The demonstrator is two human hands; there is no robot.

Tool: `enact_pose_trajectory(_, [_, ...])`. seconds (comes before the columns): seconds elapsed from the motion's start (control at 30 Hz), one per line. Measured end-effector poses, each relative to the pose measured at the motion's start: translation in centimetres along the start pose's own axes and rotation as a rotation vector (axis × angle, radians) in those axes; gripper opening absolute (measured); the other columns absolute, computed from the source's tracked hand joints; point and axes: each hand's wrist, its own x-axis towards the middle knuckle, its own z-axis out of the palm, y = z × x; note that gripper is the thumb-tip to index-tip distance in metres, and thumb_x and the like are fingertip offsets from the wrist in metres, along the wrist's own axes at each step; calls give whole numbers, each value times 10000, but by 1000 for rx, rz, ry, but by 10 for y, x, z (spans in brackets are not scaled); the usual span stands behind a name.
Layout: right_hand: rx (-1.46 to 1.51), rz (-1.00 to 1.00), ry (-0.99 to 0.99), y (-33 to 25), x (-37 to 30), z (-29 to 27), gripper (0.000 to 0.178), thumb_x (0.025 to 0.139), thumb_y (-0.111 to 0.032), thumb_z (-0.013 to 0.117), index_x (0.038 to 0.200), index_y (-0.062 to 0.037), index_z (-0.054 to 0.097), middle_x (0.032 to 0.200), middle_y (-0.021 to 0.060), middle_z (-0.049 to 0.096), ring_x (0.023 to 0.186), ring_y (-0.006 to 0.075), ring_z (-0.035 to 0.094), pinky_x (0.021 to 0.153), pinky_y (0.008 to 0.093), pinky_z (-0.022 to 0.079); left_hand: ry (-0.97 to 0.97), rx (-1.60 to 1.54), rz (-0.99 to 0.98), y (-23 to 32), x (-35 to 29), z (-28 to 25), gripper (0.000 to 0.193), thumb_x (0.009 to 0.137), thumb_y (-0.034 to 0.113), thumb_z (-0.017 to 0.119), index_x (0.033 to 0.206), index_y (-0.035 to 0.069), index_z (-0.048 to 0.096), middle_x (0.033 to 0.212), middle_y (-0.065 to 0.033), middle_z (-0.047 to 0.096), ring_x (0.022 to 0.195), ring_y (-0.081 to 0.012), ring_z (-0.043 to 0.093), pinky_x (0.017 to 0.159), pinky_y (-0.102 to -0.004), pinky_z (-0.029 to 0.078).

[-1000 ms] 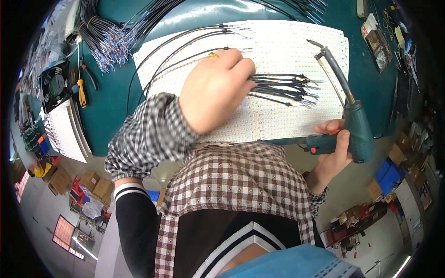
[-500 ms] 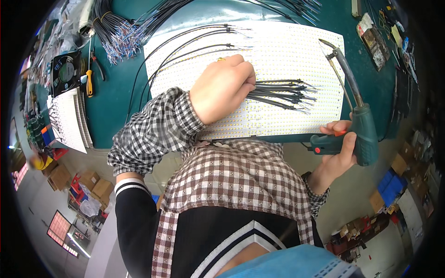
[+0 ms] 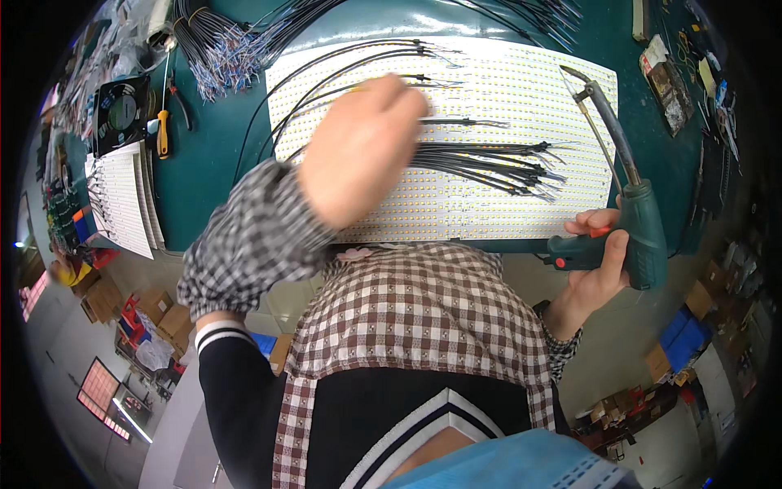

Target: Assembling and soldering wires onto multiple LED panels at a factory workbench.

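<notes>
Panel (image 3: pixel 505 91), white, yellow-dotted: over it, our left hand (image 3: pixel 362 155) blurs, grip we can't tell; beside it, our right hand (image 3: pixel 593 277) clasps a dark-green soldering gun (image 3: pixel 643 232).

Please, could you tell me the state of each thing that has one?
Left hand: blurred, grip unclear.
Right hand: closed around the handle.
Soldering gun: held, tip toward upper left.
Black cable bundle: lying, thin wires exposed at right.
White panel: partly covered by cables.
Yellow screwdriver: lying down.
</notes>
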Motion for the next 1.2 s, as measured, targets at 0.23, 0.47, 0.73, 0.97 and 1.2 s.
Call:
enact_pose_trajectory(0.23, [24,39,94,-11,-5,13,316,887,-206,559,977,94,519,839,162,565,718,243,600,589,341,578,42,-187,136,3,38,46,137,790,124,632,869,48,550,831,-111,528,775,-303,546,667,-377,448])
enact_pose_trajectory(0.47, [8,102,64,-8,-4,9,326,888,-208,549,1009,94,516,857,169,572,712,261,615,591,343,577,66,-222,-108,-6,21,23,101,828,93,602,900,38,557,823,-109,568,708,-282,579,628,-335,472])
enact_pose_trajectory(0.73, [-102,148,-49,-4,-13,12,407,929,-223,487,1195,82,448,937,173,583,847,300,620,603,325,575,132,-347,-186,-9,22,37,77,781,68,622,838,45,576,775,-45,538,601,-144,519,561,-253,446])
enact_pose_trajectory(0.97, [-133,249,-114,-14,-19,13,374,921,-253,514,1109,69,493,938,159,573,835,289,616,643,347,561,147,-373,-151,-11,23,41,71,765,61,630,805,49,573,752,-38,529,570,-132,498,529,-247,426])
enact_pose_trajectory(1.2, [-171,436,-132,-23,-26,16,348,896,-284,571,999,44,518,917,147,565,796,254,613,724,374,522,160,-397,-147,-12,23,39,84,756,33,635,809,40,570,748,-44,533,564,-131,499,516,-247,427])
